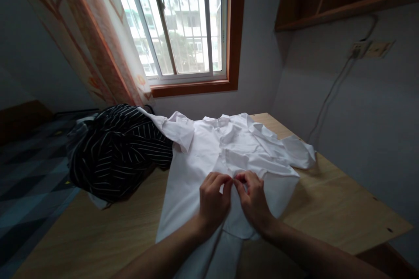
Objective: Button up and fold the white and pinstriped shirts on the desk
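Observation:
A white button-up shirt [196,161] lies spread on the wooden table, collar toward the window and sleeves out to both sides. My left hand [214,196] pinches the shirt's front edge at its middle line, below the chest. Right beside it, my right hand [252,198] pinches the same front strip, thumb and fingertips together. The fingertips of both hands nearly meet; any button between them is hidden. The shirt's lower hem hangs toward me past the near table edge.
A heap of black clothes with white stripes [121,152] lies on the table's left, touching the shirt's sleeve. The wooden table [340,200] reaches to the right wall, where a cable [330,91] hangs from a socket. A checked bed [29,170] stands at left.

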`<state>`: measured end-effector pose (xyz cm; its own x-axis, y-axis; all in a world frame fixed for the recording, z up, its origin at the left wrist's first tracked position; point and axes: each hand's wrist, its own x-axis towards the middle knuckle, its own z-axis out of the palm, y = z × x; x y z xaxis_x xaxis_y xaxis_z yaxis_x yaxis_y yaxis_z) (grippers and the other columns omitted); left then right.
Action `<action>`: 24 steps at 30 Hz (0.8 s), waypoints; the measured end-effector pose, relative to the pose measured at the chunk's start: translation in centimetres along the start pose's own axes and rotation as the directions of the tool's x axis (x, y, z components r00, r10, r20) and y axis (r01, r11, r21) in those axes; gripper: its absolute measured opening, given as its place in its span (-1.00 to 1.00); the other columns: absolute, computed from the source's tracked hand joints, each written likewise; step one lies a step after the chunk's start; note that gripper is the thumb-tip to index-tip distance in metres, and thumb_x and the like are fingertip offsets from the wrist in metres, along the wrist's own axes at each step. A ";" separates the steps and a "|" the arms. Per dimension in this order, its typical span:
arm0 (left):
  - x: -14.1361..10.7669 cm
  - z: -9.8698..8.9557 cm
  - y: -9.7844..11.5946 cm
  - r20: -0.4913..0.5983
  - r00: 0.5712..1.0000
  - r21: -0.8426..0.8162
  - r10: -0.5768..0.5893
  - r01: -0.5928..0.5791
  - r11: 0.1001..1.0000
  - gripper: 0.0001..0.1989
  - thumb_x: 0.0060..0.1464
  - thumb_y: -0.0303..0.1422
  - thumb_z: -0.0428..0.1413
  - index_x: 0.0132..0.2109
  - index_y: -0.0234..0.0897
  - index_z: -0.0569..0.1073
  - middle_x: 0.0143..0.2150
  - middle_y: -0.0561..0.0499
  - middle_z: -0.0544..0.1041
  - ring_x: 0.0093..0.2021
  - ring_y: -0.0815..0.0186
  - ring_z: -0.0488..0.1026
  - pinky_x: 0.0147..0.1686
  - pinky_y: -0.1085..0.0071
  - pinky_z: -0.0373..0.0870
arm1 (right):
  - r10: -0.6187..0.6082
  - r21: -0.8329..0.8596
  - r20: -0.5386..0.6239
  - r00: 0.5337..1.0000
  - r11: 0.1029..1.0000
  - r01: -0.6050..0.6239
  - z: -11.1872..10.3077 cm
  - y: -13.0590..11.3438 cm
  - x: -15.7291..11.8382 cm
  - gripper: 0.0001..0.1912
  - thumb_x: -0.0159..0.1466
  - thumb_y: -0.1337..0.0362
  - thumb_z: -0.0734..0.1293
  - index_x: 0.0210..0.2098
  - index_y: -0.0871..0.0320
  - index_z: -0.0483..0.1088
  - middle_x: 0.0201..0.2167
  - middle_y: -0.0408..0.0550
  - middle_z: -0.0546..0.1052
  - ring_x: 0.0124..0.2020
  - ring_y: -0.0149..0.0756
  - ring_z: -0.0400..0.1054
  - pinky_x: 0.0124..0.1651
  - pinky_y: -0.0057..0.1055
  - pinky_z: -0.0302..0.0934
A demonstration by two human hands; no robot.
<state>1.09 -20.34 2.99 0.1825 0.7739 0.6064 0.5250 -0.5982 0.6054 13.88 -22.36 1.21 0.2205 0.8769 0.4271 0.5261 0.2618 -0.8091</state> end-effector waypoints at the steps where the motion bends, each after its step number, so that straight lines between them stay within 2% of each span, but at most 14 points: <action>1: 0.0 0.0 0.0 0.001 1.000 0.001 0.007 -0.007 1.000 -0.82 0.18 -0.40 0.03 -0.37 -0.23 0.48 -0.40 -0.03 0.52 -0.30 0.27 0.45 -0.23 0.38 0.36 | 0.005 0.010 -0.002 1.000 1.000 -0.005 0.0 0.0 -0.1 -0.86 0.29 0.22 0.24 -0.37 0.10 0.35 -0.36 -0.05 0.48 -0.25 -0.17 0.32 -0.07 -0.20 0.08; 9: -0.1 0.0 -0.2 0.014 1.000 -0.126 -0.014 0.015 0.992 -0.83 0.16 -0.39 0.06 -0.35 -0.25 0.51 -0.41 -0.01 0.56 -0.42 0.35 0.47 -0.35 0.46 0.39 | 0.117 0.083 -0.014 0.993 0.990 -0.116 0.3 -0.1 -0.1 -0.84 0.26 0.17 0.25 -0.37 0.10 0.38 -0.36 -0.03 0.50 -0.27 -0.15 0.33 -0.22 -0.27 0.13; 11: -0.1 0.2 -0.2 0.034 0.997 -0.147 -0.062 0.066 0.987 -0.83 0.15 -0.38 0.06 -0.36 -0.25 0.52 -0.41 -0.01 0.56 -0.43 0.35 0.48 -0.36 0.46 0.40 | 0.132 0.088 -0.014 0.991 0.988 -0.130 0.4 -0.1 -0.1 -0.83 0.26 0.17 0.25 -0.37 0.10 0.39 -0.36 -0.02 0.50 -0.28 -0.15 0.34 -0.24 -0.27 0.13; 14: 0.0 0.5 -0.3 0.071 0.977 -0.191 -0.199 0.209 0.959 -0.83 0.12 -0.33 0.10 -0.38 -0.25 0.53 -0.43 0.00 0.57 -0.44 0.33 0.48 -0.37 0.45 0.41 | 0.153 0.093 -0.035 0.988 0.984 -0.149 0.5 0.1 0.0 -0.82 0.26 0.16 0.24 -0.36 0.11 0.38 -0.36 -0.01 0.51 -0.29 -0.15 0.34 -0.24 -0.27 0.15; 17: 0.1 0.7 -0.6 0.132 0.950 -0.269 -0.281 0.307 0.913 -0.83 0.08 -0.30 0.13 -0.37 -0.28 0.54 -0.42 -0.01 0.58 -0.42 0.31 0.48 -0.36 0.44 0.42 | 0.175 0.133 -0.012 0.984 0.976 -0.172 0.6 0.5 0.1 -0.79 0.26 0.12 0.24 -0.36 0.12 0.39 -0.37 -0.01 0.51 -0.31 -0.16 0.35 -0.24 -0.29 0.17; 21: 0.4 0.6 -1.3 0.265 0.927 -0.374 -0.264 0.351 0.858 -0.82 0.08 -0.29 0.13 -0.36 -0.31 0.53 -0.44 -0.02 0.55 -0.43 0.33 0.46 -0.37 0.45 0.39 | 0.195 0.253 0.079 0.978 0.945 -0.209 0.7 0.9 0.2 -0.73 0.25 0.06 0.25 -0.32 0.14 0.40 -0.38 -0.03 0.50 -0.32 -0.18 0.35 -0.24 -0.32 0.21; 24: 0.6 0.6 -1.8 0.366 0.892 -0.484 -0.267 0.427 0.763 -0.77 0.07 -0.24 0.14 -0.19 -0.32 0.48 -0.53 0.09 0.43 -0.54 0.41 0.36 -0.49 0.50 0.31 | 0.195 0.334 0.154 0.969 0.912 -0.237 0.6 1.1 0.3 -0.72 0.25 0.05 0.26 -0.33 0.14 0.40 -0.39 -0.05 0.49 -0.31 -0.18 0.35 -0.22 -0.33 0.23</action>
<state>0.77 -18.64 1.94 0.3266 0.9258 0.1904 0.0761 -0.2266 0.9710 14.04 -21.63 0.25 0.1899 0.9626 0.1934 0.1532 0.1655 -0.9742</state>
